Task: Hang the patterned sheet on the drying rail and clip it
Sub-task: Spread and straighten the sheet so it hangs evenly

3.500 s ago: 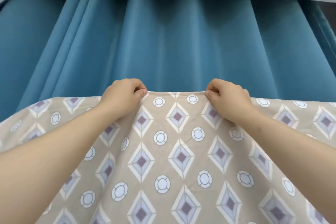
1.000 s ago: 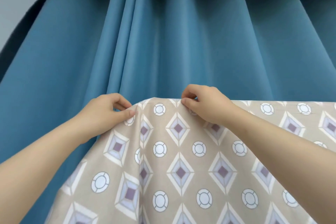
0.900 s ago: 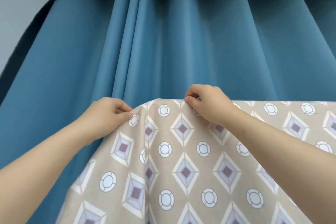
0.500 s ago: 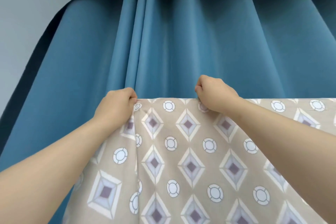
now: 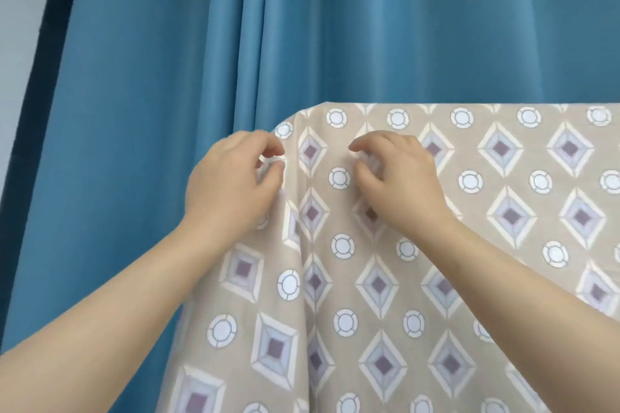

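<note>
Your left forearm (image 5: 100, 329) and right forearm (image 5: 523, 295) reach up from the bottom corners of the view and converge toward the middle. Your left hand (image 5: 231, 188) sits at the left edge of the patterned sheet (image 5: 503, 157), back toward you. Its fingers are curled, and its forefinger and thumb bend toward each other at the cloth's edge with a small gap between their tips. A scrap of the print shows in that gap, and it cannot be told whether the hand pinches the cloth or only touches it. Your right hand (image 5: 402, 184), near it and level with it, is on the sheet's face in the same hooked pose, forefinger above and thumb below. Whether it holds a fold cannot be told either. One column of the print separates the two hands.

The sheet, beige with mauve-centred diamonds and white ringed circles, hangs in front of you from a straight horizontal fold above your hands and runs off the right and bottom edges of the view. Its upper left corner is rounded over, and soft vertical folds fall from there between your wrists. The drying rail is hidden under the fold.

Behind the sheet a blue curtain (image 5: 335, 27) hangs in deep pleats across the upper view. At far left, past a dark strip along the curtain's edge, a pale wall (image 5: 20, 10) shows.
</note>
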Action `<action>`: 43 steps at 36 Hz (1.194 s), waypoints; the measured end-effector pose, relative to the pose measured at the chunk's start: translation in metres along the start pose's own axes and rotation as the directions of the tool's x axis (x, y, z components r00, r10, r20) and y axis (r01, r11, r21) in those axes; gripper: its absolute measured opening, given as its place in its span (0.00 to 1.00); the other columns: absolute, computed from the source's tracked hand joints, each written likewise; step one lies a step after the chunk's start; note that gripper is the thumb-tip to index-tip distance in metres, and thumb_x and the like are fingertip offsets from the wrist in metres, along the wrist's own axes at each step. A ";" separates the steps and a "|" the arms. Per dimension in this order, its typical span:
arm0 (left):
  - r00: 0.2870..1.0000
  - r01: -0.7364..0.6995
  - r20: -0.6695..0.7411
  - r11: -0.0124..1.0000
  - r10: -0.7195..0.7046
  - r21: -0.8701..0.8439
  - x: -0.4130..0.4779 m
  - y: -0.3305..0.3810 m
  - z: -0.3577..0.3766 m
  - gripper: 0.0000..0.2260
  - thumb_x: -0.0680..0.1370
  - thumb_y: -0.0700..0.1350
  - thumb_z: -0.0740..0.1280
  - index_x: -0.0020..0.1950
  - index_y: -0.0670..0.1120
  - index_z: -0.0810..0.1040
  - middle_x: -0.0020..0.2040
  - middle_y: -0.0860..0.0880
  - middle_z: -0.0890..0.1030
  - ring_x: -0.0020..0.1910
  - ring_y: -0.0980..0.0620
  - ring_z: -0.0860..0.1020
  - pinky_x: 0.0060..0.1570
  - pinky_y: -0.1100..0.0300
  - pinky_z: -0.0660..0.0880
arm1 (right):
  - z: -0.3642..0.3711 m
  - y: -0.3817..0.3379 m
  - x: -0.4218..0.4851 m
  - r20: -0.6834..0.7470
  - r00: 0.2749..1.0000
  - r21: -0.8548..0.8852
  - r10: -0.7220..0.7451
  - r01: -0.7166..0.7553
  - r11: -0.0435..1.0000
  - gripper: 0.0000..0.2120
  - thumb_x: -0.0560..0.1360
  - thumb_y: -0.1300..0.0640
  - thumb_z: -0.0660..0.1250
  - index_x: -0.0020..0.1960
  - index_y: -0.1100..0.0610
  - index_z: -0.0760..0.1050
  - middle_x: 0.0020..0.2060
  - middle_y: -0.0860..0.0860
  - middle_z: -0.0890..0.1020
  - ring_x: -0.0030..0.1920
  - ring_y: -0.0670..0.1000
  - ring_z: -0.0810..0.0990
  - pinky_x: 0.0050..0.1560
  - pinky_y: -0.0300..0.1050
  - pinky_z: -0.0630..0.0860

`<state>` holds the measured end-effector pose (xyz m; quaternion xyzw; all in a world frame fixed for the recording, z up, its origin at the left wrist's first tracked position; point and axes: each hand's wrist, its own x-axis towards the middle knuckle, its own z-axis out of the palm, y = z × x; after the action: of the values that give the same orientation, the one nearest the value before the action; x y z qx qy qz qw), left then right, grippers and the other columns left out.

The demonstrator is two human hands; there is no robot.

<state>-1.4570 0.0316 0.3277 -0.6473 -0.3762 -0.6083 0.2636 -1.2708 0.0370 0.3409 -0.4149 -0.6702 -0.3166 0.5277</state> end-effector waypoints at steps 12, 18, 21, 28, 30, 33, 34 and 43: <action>0.886 0.093 0.460 0.948 0.061 -0.304 -0.125 0.048 0.042 0.07 0.70 0.53 0.61 0.45 0.57 0.75 0.41 0.61 0.76 0.42 0.62 0.75 0.46 0.63 0.71 | -0.002 0.028 -0.145 0.184 0.968 0.193 0.169 -0.204 0.960 0.17 0.69 0.46 0.55 0.50 0.52 0.78 0.47 0.42 0.78 0.53 0.50 0.74 0.56 0.43 0.67; 0.785 0.290 0.618 0.901 -0.031 -0.322 -0.206 0.067 0.068 0.03 0.74 0.48 0.67 0.44 0.56 0.75 0.43 0.60 0.77 0.44 0.62 0.74 0.42 0.72 0.69 | -0.009 0.059 -0.232 0.325 0.899 0.175 0.295 -0.364 0.915 0.13 0.70 0.53 0.59 0.49 0.54 0.79 0.43 0.42 0.77 0.49 0.47 0.74 0.51 0.33 0.64; 0.715 0.389 0.693 0.875 -0.090 -0.287 -0.254 0.081 0.080 0.12 0.75 0.44 0.67 0.40 0.61 0.71 0.41 0.61 0.76 0.44 0.64 0.75 0.41 0.69 0.70 | -0.016 0.075 -0.285 0.445 0.821 0.162 0.358 -0.467 0.869 0.08 0.74 0.56 0.63 0.49 0.54 0.79 0.44 0.43 0.78 0.50 0.49 0.74 0.51 0.36 0.66; 0.457 0.611 0.849 0.787 -0.266 -0.082 -0.376 0.116 0.102 0.14 0.76 0.43 0.65 0.40 0.63 0.69 0.42 0.60 0.77 0.43 0.60 0.75 0.40 0.66 0.71 | -0.040 0.111 -0.417 0.694 0.541 0.025 0.475 -0.677 0.735 0.08 0.75 0.57 0.61 0.51 0.49 0.76 0.43 0.37 0.73 0.50 0.44 0.72 0.44 0.30 0.63; 0.374 0.642 0.875 0.767 -0.308 -0.004 -0.410 0.125 0.105 0.14 0.76 0.43 0.65 0.40 0.64 0.69 0.42 0.60 0.77 0.43 0.59 0.76 0.41 0.64 0.72 | -0.047 0.118 -0.452 0.755 0.440 -0.025 0.486 -0.721 0.692 0.09 0.76 0.59 0.61 0.51 0.47 0.74 0.46 0.38 0.74 0.50 0.44 0.72 0.44 0.31 0.63; 0.235 0.704 0.898 0.702 -0.373 0.108 -0.463 0.135 0.105 0.13 0.76 0.43 0.65 0.40 0.62 0.70 0.40 0.59 0.77 0.38 0.62 0.75 0.38 0.68 0.70 | -0.054 0.124 -0.504 0.828 0.264 -0.113 0.495 -0.786 0.608 0.10 0.77 0.59 0.61 0.44 0.43 0.70 0.46 0.40 0.76 0.49 0.45 0.73 0.44 0.29 0.66; 0.191 0.719 0.898 0.680 -0.396 0.147 -0.481 0.138 0.104 0.13 0.76 0.42 0.65 0.39 0.61 0.71 0.39 0.59 0.77 0.37 0.63 0.74 0.38 0.68 0.70 | -0.056 0.125 -0.520 0.839 0.206 -0.144 0.504 -0.809 0.570 0.12 0.76 0.59 0.61 0.41 0.43 0.70 0.45 0.41 0.76 0.48 0.46 0.74 0.45 0.33 0.69; -0.091 0.779 0.874 0.513 -0.477 0.361 -0.613 0.138 0.112 0.18 0.75 0.40 0.66 0.36 0.64 0.74 0.40 0.69 0.77 0.36 0.63 0.74 0.34 0.73 0.68 | -0.060 0.137 -0.638 0.818 -0.127 -0.389 0.561 -0.841 0.376 0.12 0.75 0.57 0.63 0.37 0.43 0.68 0.41 0.39 0.76 0.33 0.40 0.73 0.37 0.26 0.67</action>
<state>-1.2651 -0.0607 -0.2736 -0.6282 -0.6240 -0.2115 -0.4138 -1.0591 -0.0939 -0.2654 -0.7248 -0.5254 0.3872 0.2206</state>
